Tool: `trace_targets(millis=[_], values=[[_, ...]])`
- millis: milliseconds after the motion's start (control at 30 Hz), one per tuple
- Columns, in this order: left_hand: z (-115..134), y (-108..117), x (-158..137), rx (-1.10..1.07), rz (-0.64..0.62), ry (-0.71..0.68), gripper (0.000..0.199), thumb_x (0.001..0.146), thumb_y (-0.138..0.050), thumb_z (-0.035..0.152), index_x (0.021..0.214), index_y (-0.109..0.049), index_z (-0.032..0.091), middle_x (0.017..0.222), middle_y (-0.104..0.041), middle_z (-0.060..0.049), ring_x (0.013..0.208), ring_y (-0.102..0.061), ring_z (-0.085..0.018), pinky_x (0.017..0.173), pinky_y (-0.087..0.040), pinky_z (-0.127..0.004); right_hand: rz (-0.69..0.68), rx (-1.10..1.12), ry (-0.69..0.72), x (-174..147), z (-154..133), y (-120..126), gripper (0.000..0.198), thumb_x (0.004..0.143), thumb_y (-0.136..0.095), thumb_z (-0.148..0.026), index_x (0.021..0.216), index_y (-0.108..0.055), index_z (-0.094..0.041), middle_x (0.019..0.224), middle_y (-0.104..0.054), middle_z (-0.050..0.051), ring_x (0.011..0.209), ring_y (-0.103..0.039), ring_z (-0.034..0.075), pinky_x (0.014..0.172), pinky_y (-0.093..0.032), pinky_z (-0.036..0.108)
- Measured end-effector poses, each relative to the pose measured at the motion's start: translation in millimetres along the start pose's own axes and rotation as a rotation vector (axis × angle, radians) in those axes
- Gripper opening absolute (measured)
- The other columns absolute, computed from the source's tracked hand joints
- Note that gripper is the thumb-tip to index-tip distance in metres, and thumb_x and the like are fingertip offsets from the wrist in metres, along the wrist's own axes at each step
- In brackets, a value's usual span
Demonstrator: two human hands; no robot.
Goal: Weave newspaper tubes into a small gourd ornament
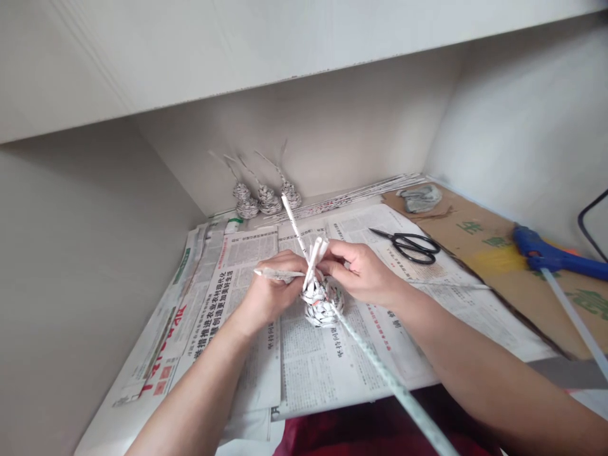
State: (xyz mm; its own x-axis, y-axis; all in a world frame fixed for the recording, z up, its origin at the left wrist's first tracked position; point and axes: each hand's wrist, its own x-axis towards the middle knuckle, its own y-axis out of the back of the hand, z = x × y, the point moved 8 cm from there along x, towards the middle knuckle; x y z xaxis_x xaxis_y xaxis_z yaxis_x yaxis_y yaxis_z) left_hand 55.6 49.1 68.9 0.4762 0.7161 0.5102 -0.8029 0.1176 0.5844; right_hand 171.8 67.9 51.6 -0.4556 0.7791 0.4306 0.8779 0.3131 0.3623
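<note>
A small woven gourd of rolled newspaper (323,310) is between my hands, above the newspaper-covered table. Several paper tubes stick up from its top, and one long tube (384,373) runs from it toward my body. My left hand (275,285) grips the gourd's neck from the left, fingers closed, with a tube end pointing left across it. From the right, my right hand (356,266) pinches at the bases of the upright tubes. The fingertips of both hands are partly hidden behind the tubes.
Three finished-looking paper gourds (270,201) stand at the back wall beside a bundle of thin paper tubes (351,199). To the right lie black scissors (413,246), a crumpled grey bag (420,198), cardboard (479,253) and a blue glue gun (546,253). A white panel (237,50) overhangs above.
</note>
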Motion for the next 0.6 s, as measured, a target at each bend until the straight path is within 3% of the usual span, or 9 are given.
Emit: trace_targets(millis=[333, 433, 500, 600], values=[[4.4, 2.6, -1.7, 0.058, 0.015, -0.062, 0.016, 0.084, -0.055, 0.014, 0.080, -0.069, 0.018, 0.083, -0.070, -0.006, 0.080, -0.061, -0.018, 0.078, -0.048, -0.032, 0.095, 0.025, 0.095, -1.3, -8.9, 3.7, 0.015, 0.086, -0.050, -0.011, 0.084, -0.063, -0.019, 0.076, -0.063, -0.001, 0.070, -0.059, 0.011, 0.067, -0.045, 0.024], [-3.4, 7.6, -3.7, 0.015, 0.129, 0.043, 0.006, 0.078, -0.062, 0.011, 0.079, -0.062, 0.018, 0.073, -0.063, -0.001, 0.070, -0.058, -0.014, 0.068, -0.047, -0.025, 0.118, -0.019, 0.155, -2.9, -10.3, 1.2, 0.015, 0.086, -0.051, -0.011, 0.083, -0.063, -0.020, 0.078, -0.063, 0.000, 0.072, -0.059, 0.012, 0.068, -0.046, 0.025], [-10.9, 10.6, -5.1, -0.035, 0.201, 0.143, 0.014, 0.074, -0.066, 0.011, 0.081, -0.056, 0.018, 0.070, -0.058, 0.002, 0.063, -0.054, -0.011, 0.060, -0.044, -0.021, 0.131, -0.049, 0.228, -3.9, -13.3, -0.7, 0.014, 0.087, -0.052, -0.012, 0.085, -0.064, -0.020, 0.079, -0.061, 0.001, 0.075, -0.059, 0.013, 0.070, -0.047, 0.026], [-17.5, 7.8, -4.5, -0.117, 0.197, 0.226, 0.020, 0.070, -0.070, 0.011, 0.083, -0.056, 0.017, 0.071, -0.058, 0.003, 0.063, -0.054, -0.010, 0.061, -0.044, -0.020, 0.143, -0.071, 0.312, -4.7, -17.7, -2.7, 0.015, 0.087, -0.052, -0.012, 0.088, -0.063, -0.021, 0.085, -0.059, 0.003, 0.082, -0.059, 0.015, 0.075, -0.048, 0.030]])
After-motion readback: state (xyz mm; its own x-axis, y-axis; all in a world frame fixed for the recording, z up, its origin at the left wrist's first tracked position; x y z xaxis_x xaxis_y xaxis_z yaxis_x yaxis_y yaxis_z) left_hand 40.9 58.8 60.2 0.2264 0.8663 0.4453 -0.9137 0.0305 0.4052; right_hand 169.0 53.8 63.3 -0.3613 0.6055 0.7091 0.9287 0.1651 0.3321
